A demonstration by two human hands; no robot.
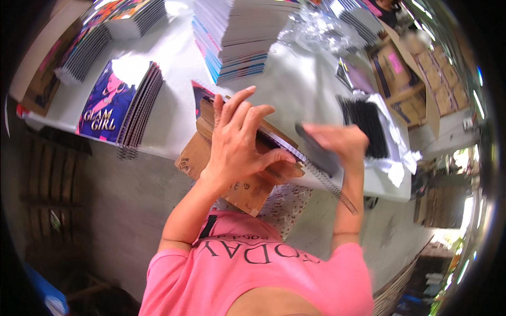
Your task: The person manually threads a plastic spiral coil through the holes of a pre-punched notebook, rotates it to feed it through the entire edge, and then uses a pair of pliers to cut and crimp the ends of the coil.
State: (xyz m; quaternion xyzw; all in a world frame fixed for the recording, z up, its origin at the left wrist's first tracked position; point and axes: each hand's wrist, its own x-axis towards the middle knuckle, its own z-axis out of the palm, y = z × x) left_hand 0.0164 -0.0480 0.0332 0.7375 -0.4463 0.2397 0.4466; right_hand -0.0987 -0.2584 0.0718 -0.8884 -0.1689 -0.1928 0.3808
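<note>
My left hand (pixel 237 131) grips a notebook (pixel 274 138) along its edge, fingers over the far side and thumb on the near side. The notebook rests against a brown cardboard box or stand (pixel 240 195) in front of my body. From the notebook's right end sticks out a long dark spiral binding coil (pixel 332 184), slanting down to the right. My right hand (pixel 340 141) is smeared by motion, beside a dark flat piece (pixel 319 152) just behind the coil. Whether its fingers hold that piece does not show.
Coil-bound notebooks with purple illustrated covers (pixel 110 105) lie on the white table (pixel 176 113) at left. A tall paper stack (pixel 237 42) stands at the back. To the right are a bunch of black coils (pixel 363 126), clear plastic wrap (pixel 321 31) and cardboard boxes (pixel 400 79).
</note>
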